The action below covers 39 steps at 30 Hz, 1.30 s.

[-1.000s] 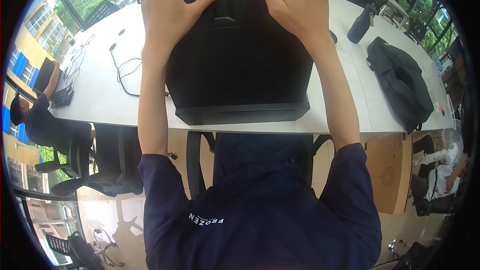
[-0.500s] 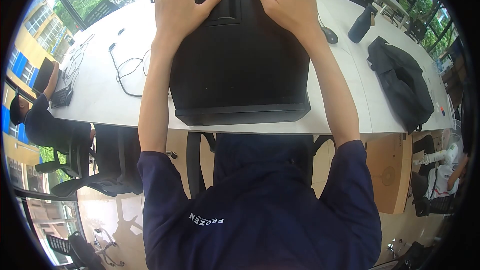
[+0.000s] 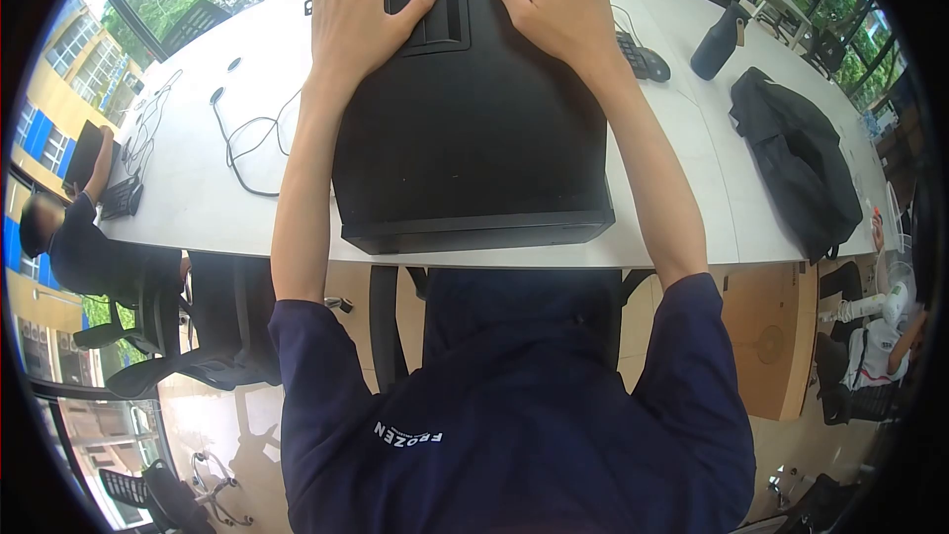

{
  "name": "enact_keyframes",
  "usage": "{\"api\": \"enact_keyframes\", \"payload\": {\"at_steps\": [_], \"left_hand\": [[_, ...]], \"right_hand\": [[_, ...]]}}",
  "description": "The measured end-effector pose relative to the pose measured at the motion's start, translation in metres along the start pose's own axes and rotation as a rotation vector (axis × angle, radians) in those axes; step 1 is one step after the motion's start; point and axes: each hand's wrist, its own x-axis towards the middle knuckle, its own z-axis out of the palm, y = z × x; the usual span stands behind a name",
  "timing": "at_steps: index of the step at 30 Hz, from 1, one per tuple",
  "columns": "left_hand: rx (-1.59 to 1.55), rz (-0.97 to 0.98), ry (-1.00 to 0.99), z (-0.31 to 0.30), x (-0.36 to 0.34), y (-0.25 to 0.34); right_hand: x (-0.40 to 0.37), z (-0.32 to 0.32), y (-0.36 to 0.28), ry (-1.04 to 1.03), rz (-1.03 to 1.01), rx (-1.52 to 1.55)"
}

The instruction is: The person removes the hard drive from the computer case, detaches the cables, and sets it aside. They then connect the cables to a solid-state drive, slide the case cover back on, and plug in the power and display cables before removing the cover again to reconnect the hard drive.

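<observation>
A black computer case (image 3: 470, 138) lies flat on the white table, its near edge close to the table's front edge. A recessed latch (image 3: 442, 18) sits in its upper left panel. My left hand (image 3: 358, 25) grips the far left corner, thumb resting on the panel by the latch and fingers bent over the far edge. At the far right corner my right hand (image 3: 565, 10) holds the case the same way, thumb on top. The fingertips of both hands are partly hidden beyond the edge.
Right of the case are a keyboard (image 3: 630, 54), a mouse (image 3: 655, 66), a dark bottle (image 3: 718, 43) and a black bag (image 3: 796, 158). Cables (image 3: 232, 143) lie to the left. A seated person (image 3: 104, 247) is at the far left; a cardboard box (image 3: 766, 336) stands below right.
The case has shifted slightly toward the left and nearer to me, both hands still on it. More of the keyboard shows beside my right wrist. The person at the left has turned their head.
</observation>
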Motion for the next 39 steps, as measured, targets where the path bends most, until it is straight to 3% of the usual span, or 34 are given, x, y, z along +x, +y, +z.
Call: {"api": "enact_keyframes", "payload": {"at_steps": [18,25,28,32,34,39], "left_hand": [[-0.041,-0.067,-0.034,0.012,-0.004,-0.001],[-0.216,-0.118,-0.077,0.039,-0.014,-0.012],[-0.258,-0.159,-0.239,0.047,-0.019,-0.014],[-0.256,-0.162,-0.258,0.056,-0.025,-0.017],[-0.268,-0.156,-0.304,0.063,-0.028,-0.02],[-0.255,-0.204,-0.429,0.067,-0.038,-0.016]], "right_hand": [[-0.008,0.032,0.016,0.049,-0.074,-0.052],[-0.017,0.041,0.017,-0.139,0.132,-0.011],[-0.023,0.052,0.023,-0.23,0.175,0.031],[-0.03,0.06,0.029,-0.201,0.175,0.094],[-0.032,0.067,0.035,-0.309,0.235,0.125],[-0.053,0.088,0.044,-0.231,0.144,0.079]]}}
